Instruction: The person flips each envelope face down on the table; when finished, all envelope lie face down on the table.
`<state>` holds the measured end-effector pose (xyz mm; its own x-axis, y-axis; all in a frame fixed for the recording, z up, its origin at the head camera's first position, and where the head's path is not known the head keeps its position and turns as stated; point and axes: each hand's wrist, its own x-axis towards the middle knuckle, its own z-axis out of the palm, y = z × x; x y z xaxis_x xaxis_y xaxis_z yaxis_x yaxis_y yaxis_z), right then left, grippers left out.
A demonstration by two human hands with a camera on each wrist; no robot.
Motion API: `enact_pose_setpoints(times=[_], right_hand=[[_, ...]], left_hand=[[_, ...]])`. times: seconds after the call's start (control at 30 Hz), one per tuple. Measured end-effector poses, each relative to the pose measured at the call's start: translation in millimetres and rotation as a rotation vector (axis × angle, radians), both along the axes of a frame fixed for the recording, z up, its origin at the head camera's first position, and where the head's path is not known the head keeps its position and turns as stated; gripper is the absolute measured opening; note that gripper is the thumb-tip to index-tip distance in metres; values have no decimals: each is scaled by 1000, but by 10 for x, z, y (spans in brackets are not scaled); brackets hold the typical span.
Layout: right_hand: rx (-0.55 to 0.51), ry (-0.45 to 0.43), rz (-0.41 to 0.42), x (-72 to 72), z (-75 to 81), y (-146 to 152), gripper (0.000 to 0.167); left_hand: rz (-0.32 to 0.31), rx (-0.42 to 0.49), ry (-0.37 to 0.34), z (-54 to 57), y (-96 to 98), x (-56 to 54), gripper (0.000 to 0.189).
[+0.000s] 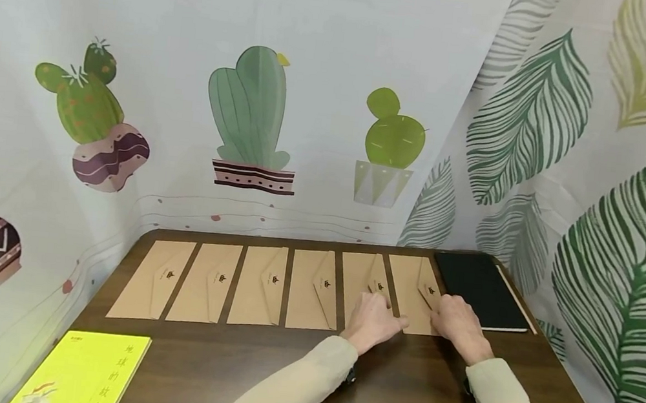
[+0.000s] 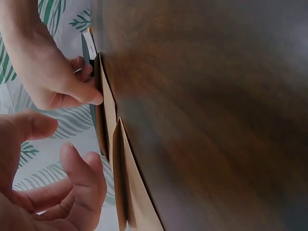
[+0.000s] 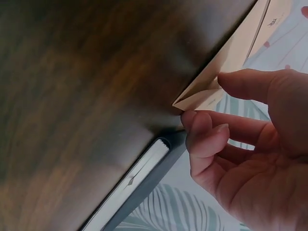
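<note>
A row of several brown kraft envelopes lies along the far side of the table, each with a pointed flap and a small dark crown print. My right hand (image 1: 458, 323) is at the near right corner of the rightmost envelope (image 1: 407, 294). In the right wrist view, the thumb (image 3: 240, 84) lies on that envelope's face and the bent forefinger is at its edge, pinching it beside the slightly raised flap (image 3: 204, 98). My left hand (image 1: 372, 323) hovers by the near end of the neighbouring envelope (image 1: 358, 276), its fingers loosely bent and holding nothing in the left wrist view.
A black notebook (image 1: 475, 287) lies right of the envelopes, with a thin tan edge (image 1: 515, 298) beside it. A yellow book (image 1: 91, 361) lies at the table's near left. Behind the brown table (image 1: 213, 372) hangs a cloth (image 1: 325, 117) printed with cacti and leaves.
</note>
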<state>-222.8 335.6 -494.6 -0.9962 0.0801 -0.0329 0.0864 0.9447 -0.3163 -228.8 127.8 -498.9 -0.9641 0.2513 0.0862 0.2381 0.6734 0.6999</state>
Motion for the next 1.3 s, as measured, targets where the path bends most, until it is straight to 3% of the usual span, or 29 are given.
enact_pose_setpoints(times=[0.37,0.57,0.67,0.8,0.9,1.17,1.3], right_hand=[[-20,39,-85,4,24,10,31],[-41,85,-109,57,99,86,36],[-54,104,-118,68,136,132,34],[-64,130,-121,85,152,171,35],[-75,149,-125,104,147,164,37],[-120,198,-119,161,135,111,40],[-187,195,-152,170,132,141,47]], left_hand=[[42,86,-37,-105,134,-63,64],[34,157,-117,-110,196,-71,63],[27,311,-244,-87,245,-69,45],[10,620,-450,-52,307,-72,14],[5,764,-548,-48,337,-82,7],[5,970,-665,-110,388,-147,11],[23,1006,-678,-113,388,-158,18]])
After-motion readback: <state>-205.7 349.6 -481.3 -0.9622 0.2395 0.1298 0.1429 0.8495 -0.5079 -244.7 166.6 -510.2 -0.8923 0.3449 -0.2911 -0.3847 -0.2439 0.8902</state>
